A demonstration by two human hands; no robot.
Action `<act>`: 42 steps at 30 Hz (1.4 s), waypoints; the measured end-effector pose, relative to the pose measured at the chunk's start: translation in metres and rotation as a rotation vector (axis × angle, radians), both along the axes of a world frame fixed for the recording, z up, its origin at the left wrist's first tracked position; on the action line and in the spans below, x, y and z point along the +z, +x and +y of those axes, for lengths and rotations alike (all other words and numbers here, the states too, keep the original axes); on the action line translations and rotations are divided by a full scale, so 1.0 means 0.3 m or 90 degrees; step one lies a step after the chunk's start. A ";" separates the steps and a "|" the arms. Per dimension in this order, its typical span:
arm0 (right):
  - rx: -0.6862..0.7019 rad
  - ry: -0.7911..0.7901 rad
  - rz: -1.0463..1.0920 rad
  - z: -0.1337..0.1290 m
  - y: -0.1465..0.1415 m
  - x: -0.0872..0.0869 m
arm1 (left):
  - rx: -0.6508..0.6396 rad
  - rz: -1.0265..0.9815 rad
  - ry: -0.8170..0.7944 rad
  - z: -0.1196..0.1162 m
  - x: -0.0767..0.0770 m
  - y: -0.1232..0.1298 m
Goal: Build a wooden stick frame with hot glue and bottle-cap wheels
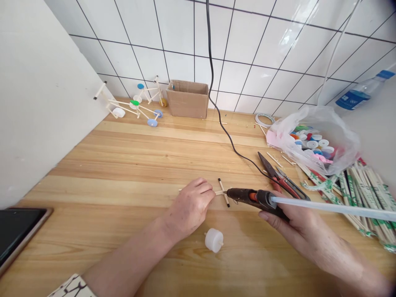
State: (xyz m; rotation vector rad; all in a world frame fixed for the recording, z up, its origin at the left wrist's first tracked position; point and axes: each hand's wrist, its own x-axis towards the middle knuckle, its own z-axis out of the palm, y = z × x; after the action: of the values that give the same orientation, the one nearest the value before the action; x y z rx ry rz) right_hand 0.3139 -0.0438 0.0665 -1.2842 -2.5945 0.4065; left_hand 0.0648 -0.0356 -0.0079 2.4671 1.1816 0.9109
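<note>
My right hand [297, 227] is wrapped round a black hot glue gun [247, 196] with a long translucent glue stick [334, 208] sticking out of its back. The gun's nozzle meets a small joint of wooden sticks. One short crosspiece stick [220, 185] there has black ends. Pinched in my left hand [193, 202] is the thin wooden stick [219, 192] that runs to this joint; part of it is hidden under my fingers. Below the hands a white round cap [214, 240] stands on the table, a short stick through it.
Small stick models with coloured caps [134, 103] and a cardboard box [188, 101] stand by the tiled wall. Pliers [270, 169], a bag of bottle caps [315, 142] and wrapped chopsticks [368, 198] lie right. A black cord [221, 119] crosses the table. A dark-screened device [21, 231] is left.
</note>
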 end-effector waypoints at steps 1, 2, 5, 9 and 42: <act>0.002 -0.002 -0.002 0.000 0.000 0.001 | -0.001 -0.001 0.000 0.000 0.000 0.000; 0.005 -0.006 -0.006 -0.001 0.001 0.002 | -0.001 -0.001 -0.001 0.001 0.000 0.000; 0.011 -0.005 -0.018 -0.003 0.000 0.006 | -0.001 -0.003 -0.001 0.002 0.000 0.001; 0.015 0.026 -0.025 -0.005 -0.005 0.012 | 0.000 -0.004 -0.002 0.002 0.002 0.000; -0.337 -0.415 0.473 0.485 -0.119 -0.121 | -0.003 0.019 0.037 0.003 -0.013 0.003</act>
State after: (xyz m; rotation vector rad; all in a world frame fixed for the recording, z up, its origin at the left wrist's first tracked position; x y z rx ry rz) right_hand 0.2782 0.1018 0.0302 -1.5278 -1.4755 1.3688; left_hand 0.0658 -0.0348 -0.0117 2.5360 1.1745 0.9223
